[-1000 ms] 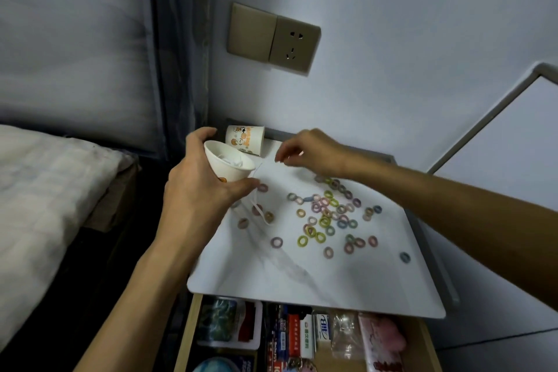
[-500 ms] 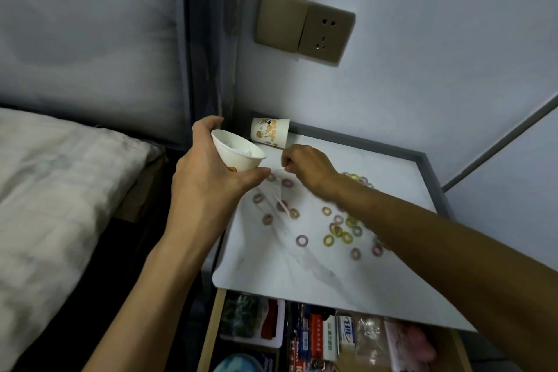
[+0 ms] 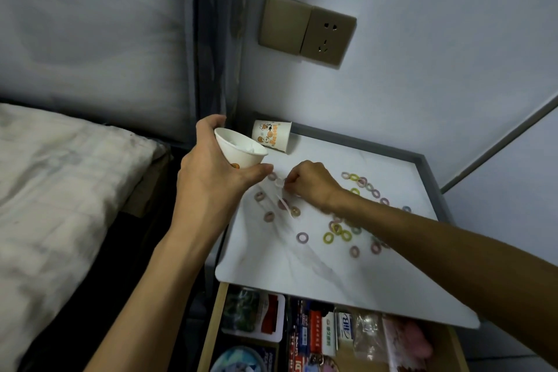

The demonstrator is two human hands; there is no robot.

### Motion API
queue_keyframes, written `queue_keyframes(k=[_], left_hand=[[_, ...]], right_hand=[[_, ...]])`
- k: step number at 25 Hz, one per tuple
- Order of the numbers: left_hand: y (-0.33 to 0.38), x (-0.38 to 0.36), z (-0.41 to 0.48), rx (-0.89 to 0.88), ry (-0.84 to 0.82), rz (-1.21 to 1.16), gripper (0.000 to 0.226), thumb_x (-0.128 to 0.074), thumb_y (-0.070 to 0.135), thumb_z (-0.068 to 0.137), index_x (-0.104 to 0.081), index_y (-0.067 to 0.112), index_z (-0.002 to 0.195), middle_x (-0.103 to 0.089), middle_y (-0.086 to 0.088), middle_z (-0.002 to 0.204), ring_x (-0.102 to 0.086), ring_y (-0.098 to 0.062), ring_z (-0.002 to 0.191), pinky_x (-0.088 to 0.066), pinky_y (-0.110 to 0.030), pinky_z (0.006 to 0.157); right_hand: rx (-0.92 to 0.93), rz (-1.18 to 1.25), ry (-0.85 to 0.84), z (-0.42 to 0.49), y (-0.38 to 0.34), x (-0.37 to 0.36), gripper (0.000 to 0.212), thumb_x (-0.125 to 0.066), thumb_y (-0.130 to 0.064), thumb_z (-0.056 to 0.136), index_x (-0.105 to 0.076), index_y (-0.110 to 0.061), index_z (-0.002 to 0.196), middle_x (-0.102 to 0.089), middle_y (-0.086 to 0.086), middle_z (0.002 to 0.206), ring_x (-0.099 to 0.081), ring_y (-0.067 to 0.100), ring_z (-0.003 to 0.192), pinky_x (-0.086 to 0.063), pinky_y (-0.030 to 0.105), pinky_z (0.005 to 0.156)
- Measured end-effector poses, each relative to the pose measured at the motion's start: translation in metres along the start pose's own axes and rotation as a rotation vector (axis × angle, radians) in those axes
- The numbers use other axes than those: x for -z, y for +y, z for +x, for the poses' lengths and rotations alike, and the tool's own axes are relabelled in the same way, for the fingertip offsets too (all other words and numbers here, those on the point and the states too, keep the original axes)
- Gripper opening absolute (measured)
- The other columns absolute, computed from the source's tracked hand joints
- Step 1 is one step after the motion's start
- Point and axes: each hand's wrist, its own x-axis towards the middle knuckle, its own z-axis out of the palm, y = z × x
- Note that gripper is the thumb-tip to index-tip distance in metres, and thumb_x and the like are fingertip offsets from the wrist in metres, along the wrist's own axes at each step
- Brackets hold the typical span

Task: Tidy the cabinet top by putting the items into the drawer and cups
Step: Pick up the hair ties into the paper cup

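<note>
My left hand grips a white paper cup, tilted, above the cabinet top's left edge; pale items lie inside it. My right hand is down on the white cabinet top, fingers curled and pinching at a small pale hair tie beside the cup. Several small coloured hair ties lie scattered over the top. A second printed paper cup lies on its side at the back left corner. The drawer below is open and packed with items.
A bed with a pale cover stands to the left, a dark gap between it and the cabinet. A grey rim runs along the cabinet's back and right. A wall socket is above. A thin white stick lies among the ties.
My right hand has come down from beside the cup rim to the cabinet top and now pinches at a tie close to the cup. The left hand keeps the cup in nearly the same place.
</note>
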Motion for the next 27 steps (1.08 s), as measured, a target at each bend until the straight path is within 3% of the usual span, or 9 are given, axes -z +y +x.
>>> queue_keyframes(k=[3,5,10,13,17,21,24,27], left_hand=[[0.003,-0.003,-0.001,0.001,-0.009,-0.003,0.089,-0.089,0.033,0.063,-0.039,0.027,0.137,-0.055,0.006,0.105,-0.054,-0.011,0.090,-0.048,-0.030,0.083],[0.003,-0.003,-0.001,-0.004,-0.015,0.000,0.090,-0.088,0.034,0.064,-0.039,0.027,0.138,-0.055,0.006,0.107,-0.054,-0.016,0.098,-0.049,-0.033,0.087],[0.002,-0.002,0.000,-0.004,-0.020,-0.008,0.089,-0.088,0.033,0.065,-0.039,0.026,0.138,-0.056,0.005,0.107,-0.053,-0.011,0.088,-0.046,-0.026,0.081],[0.002,-0.001,-0.001,-0.005,-0.026,-0.013,0.089,-0.088,0.033,0.065,-0.039,0.026,0.138,-0.054,0.007,0.107,-0.051,-0.009,0.089,-0.044,-0.024,0.080],[0.001,0.000,-0.002,-0.005,-0.026,-0.013,0.089,-0.088,0.034,0.065,-0.038,0.026,0.138,-0.054,0.007,0.109,-0.051,-0.010,0.092,-0.041,-0.023,0.080],[0.002,0.001,-0.004,-0.002,-0.025,-0.019,0.087,-0.088,0.033,0.065,-0.039,0.027,0.138,-0.055,0.008,0.107,-0.052,-0.002,0.080,-0.039,-0.020,0.076],[0.002,0.002,-0.003,-0.001,-0.029,-0.028,0.087,-0.087,0.034,0.066,-0.039,0.028,0.138,-0.054,0.007,0.108,-0.051,-0.010,0.091,-0.041,-0.023,0.078],[0.001,0.000,-0.001,-0.003,-0.026,-0.032,0.088,-0.088,0.034,0.065,-0.039,0.027,0.138,-0.056,0.005,0.110,-0.052,-0.012,0.094,-0.042,-0.023,0.079]], right_hand=[[-0.105,0.010,0.018,0.001,-0.009,-0.007,0.028,-0.069,-0.035,0.082,-0.073,-0.008,0.078,-0.069,0.006,0.074,-0.064,0.023,0.073,-0.049,0.032,0.063],[-0.130,-0.051,0.038,0.000,-0.017,-0.010,0.030,-0.071,-0.038,0.080,-0.069,-0.008,0.079,-0.064,0.004,0.073,-0.062,0.024,0.073,-0.043,0.029,0.060],[-0.079,-0.250,0.063,-0.006,-0.026,-0.007,0.018,-0.062,-0.026,0.090,-0.063,-0.009,0.092,-0.066,0.013,0.096,-0.063,0.034,0.092,-0.038,0.031,0.066],[0.054,-0.357,0.043,-0.016,-0.019,-0.007,0.008,-0.059,-0.014,0.089,-0.062,-0.007,0.091,-0.067,0.016,0.102,-0.062,0.035,0.095,-0.036,0.031,0.067],[0.229,-0.535,0.052,-0.031,-0.011,-0.011,0.024,-0.059,-0.010,0.090,-0.058,0.001,0.111,-0.061,0.020,0.115,-0.056,0.035,0.105,-0.037,0.034,0.078],[0.175,-0.423,0.114,-0.027,0.002,-0.003,0.015,-0.052,0.000,0.091,-0.056,-0.003,0.106,-0.063,0.017,0.111,-0.058,0.031,0.100,-0.036,0.030,0.072],[0.093,-0.116,0.165,-0.034,0.006,0.003,0.011,-0.058,-0.015,0.095,-0.062,-0.009,0.104,-0.068,0.010,0.103,-0.063,0.025,0.094,-0.048,0.031,0.075],[0.092,-0.045,0.068,-0.046,-0.002,-0.005,0.020,-0.065,-0.020,0.090,-0.069,-0.010,0.108,-0.073,0.009,0.097,-0.069,0.023,0.089,-0.055,0.036,0.082]])
